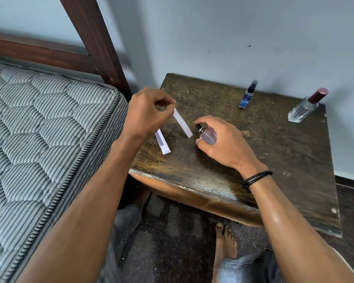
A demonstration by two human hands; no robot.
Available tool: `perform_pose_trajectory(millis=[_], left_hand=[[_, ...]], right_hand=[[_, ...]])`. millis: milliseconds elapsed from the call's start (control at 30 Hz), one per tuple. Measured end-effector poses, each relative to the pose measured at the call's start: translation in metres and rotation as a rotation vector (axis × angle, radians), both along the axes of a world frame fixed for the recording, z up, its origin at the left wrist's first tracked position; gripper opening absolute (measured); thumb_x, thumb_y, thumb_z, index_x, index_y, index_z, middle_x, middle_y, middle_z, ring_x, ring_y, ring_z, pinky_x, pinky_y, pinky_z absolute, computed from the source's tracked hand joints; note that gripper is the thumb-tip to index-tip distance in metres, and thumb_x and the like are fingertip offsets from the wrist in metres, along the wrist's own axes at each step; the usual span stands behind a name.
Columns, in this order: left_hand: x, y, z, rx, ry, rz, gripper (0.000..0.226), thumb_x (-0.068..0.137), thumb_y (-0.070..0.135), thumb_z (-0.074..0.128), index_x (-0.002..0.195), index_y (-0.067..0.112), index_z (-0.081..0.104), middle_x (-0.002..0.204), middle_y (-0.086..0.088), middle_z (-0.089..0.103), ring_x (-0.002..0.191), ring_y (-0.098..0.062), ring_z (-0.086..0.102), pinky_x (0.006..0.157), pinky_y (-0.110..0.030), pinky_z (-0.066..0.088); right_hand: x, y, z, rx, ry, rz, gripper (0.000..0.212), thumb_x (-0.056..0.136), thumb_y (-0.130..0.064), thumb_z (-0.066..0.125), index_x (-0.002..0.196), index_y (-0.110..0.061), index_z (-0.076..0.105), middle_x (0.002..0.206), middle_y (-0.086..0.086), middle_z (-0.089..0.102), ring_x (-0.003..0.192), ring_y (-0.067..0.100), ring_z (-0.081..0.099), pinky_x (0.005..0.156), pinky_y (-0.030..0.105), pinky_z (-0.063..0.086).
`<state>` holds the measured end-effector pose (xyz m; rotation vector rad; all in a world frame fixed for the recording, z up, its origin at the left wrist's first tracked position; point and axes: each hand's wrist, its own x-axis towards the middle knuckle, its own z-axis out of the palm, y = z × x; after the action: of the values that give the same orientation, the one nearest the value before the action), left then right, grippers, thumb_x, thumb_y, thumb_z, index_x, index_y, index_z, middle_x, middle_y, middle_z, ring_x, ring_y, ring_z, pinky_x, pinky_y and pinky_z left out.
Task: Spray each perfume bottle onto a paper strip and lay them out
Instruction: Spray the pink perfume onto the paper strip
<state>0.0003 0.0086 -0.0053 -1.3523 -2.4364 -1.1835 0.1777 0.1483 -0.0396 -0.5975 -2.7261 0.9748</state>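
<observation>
A striped quilted mattress (39,129) fills the left side, with a dark wooden bedpost (94,37) rising behind it. Beside it is a worn dark wooden table (274,160). Over the table's left part, the left hand (147,113) pinches the top end of a white paper strip (182,123) between thumb and fingertips, so the strip hangs slanting down to the right. The right hand (223,139) is curled round a small glass bottle (207,135) of pale pinkish liquid, its black spray top pointed at the strip's lower end, just beside it. At the back right corner stands a glass bottle with a dark red cap (303,107), its contents clear. Near it a thin blue-labelled spray bottle (247,94) stands upright. A second strip (163,142) lies flat on the table, partly under the left wrist.
</observation>
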Motion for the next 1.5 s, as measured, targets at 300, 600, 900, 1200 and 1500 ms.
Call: perform_pose_trajectory(millis=[300,600,900,1200,1500], left_hand=[[-0.005,0.002,-0.007,-0.100,-0.053,0.009,0.008,0.087,0.020,0.076,0.094,0.019,0.080,0.080,0.019,0.065,0.076,0.003,0.059,0.071,-0.002,0.043],[0.001,0.008,-0.015,-0.144,-0.105,-0.057,0.010,0.085,0.022,0.077,0.093,0.018,0.081,0.089,0.008,0.077,0.083,-0.007,0.071,0.082,-0.034,0.059],[0.007,0.013,-0.022,-0.221,-0.129,-0.060,0.008,0.087,0.024,0.075,0.093,0.024,0.080,0.087,0.008,0.076,0.087,-0.009,0.069,0.085,-0.037,0.058],[0.011,0.016,-0.024,-0.273,-0.138,-0.061,0.008,0.087,0.025,0.075,0.093,0.023,0.080,0.090,0.006,0.076,0.086,-0.010,0.069,0.085,-0.036,0.056],[0.012,0.013,-0.026,-0.286,-0.065,-0.053,0.006,0.087,0.027,0.076,0.090,0.022,0.078,0.093,0.011,0.071,0.099,-0.016,0.057,0.084,-0.037,0.050]], right_hand=[[0.000,0.001,0.001,-0.016,0.006,0.000,0.042,0.090,-0.030,0.070,0.131,-0.034,0.059,0.113,-0.007,0.064,0.096,0.016,0.060,0.088,0.041,0.053],[0.002,0.008,0.004,-0.198,0.065,-0.081,0.046,0.087,-0.031,0.075,0.129,-0.039,0.057,0.106,-0.012,0.060,0.097,0.012,0.062,0.081,0.030,0.047],[0.000,0.016,0.008,-0.484,0.208,-0.190,0.031,0.082,-0.032,0.081,0.108,-0.035,0.064,0.108,-0.011,0.072,0.101,0.010,0.067,0.095,0.037,0.048],[0.001,0.023,0.007,-0.663,0.288,-0.255,0.033,0.080,-0.021,0.084,0.109,-0.028,0.070,0.108,-0.005,0.068,0.096,0.009,0.066,0.088,0.044,0.059],[0.001,0.026,0.006,-0.803,0.360,-0.228,0.041,0.076,-0.023,0.083,0.114,-0.021,0.070,0.114,0.008,0.069,0.102,0.036,0.071,0.091,0.045,0.060]])
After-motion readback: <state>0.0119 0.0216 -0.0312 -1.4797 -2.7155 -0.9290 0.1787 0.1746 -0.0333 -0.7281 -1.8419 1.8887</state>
